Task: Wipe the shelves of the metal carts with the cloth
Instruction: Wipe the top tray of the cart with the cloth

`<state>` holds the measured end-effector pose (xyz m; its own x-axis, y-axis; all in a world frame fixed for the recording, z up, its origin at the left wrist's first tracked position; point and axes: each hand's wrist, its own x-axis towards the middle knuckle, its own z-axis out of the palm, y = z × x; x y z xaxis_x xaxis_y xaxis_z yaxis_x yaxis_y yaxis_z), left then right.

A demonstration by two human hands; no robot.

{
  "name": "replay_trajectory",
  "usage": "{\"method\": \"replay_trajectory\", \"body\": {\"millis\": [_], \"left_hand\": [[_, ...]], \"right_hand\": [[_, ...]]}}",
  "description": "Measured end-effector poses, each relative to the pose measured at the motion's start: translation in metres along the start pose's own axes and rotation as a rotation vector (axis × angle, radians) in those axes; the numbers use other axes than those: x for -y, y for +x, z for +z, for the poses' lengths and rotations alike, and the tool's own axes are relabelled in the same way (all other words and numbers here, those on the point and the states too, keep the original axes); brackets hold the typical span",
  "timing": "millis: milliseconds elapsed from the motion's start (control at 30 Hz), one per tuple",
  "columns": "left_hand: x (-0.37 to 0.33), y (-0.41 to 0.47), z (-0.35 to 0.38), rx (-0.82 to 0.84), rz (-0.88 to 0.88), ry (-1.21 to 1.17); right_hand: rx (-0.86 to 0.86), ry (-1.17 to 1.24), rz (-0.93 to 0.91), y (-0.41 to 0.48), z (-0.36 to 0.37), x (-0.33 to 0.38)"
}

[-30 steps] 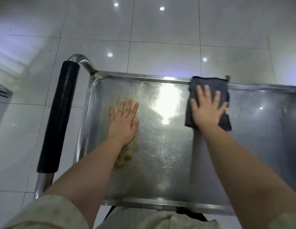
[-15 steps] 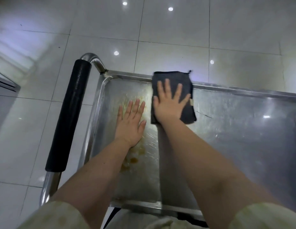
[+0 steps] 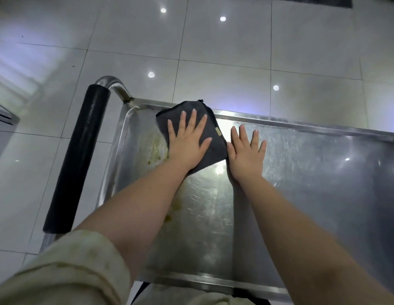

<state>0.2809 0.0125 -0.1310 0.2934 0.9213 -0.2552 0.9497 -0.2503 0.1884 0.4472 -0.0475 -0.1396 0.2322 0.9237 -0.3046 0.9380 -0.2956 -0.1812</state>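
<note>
The metal cart's top shelf (image 3: 301,183) is a scratched steel tray below me. A dark grey cloth (image 3: 214,150) lies near its far left corner, partly over the far rim. My left hand (image 3: 187,144) presses flat on the cloth with fingers spread and straight. Just right of the cloth, my right hand (image 3: 246,155) rests flat on the bare steel, its thumb touching the cloth's edge. Yellow-brown stains (image 3: 156,148) mark the shelf left of the cloth, and more stains (image 3: 176,205) show beside my left forearm.
The cart's push handle (image 3: 81,155), wrapped in black foam, runs along the shelf's left side. Glossy white floor tiles (image 3: 235,51) surround the cart. A metal edge of another object (image 3: 4,115) shows at the far left.
The cloth slid left along the far rim under my right hand. My left hand now presses it, and my right hand has come off onto bare steel.
</note>
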Motion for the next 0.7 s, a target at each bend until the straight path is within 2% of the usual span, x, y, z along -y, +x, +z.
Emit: {"method": "replay_trajectory", "body": {"millis": [133,267,367,533,700], "left_hand": [[-0.021,0.006,0.015,-0.004,-0.111,0.113],[-0.008,-0.012,0.015,-0.024,-0.125,0.067],[0.003,-0.056,0.024,-0.027,-0.179,0.053],[0.003,-0.125,0.044,0.024,-0.159,0.074],[0.005,-0.065,0.025,0.023,-0.122,0.071]], "right_hand": [[-0.047,0.002,-0.015,-0.002,0.004,-0.001],[-0.068,0.037,-0.028,-0.002,0.008,-0.002],[-0.090,0.026,-0.012,-0.001,0.011,0.001],[-0.063,-0.027,-0.003,0.000,0.014,0.002],[-0.049,-0.049,-0.055,-0.004,0.015,-0.005]]}}
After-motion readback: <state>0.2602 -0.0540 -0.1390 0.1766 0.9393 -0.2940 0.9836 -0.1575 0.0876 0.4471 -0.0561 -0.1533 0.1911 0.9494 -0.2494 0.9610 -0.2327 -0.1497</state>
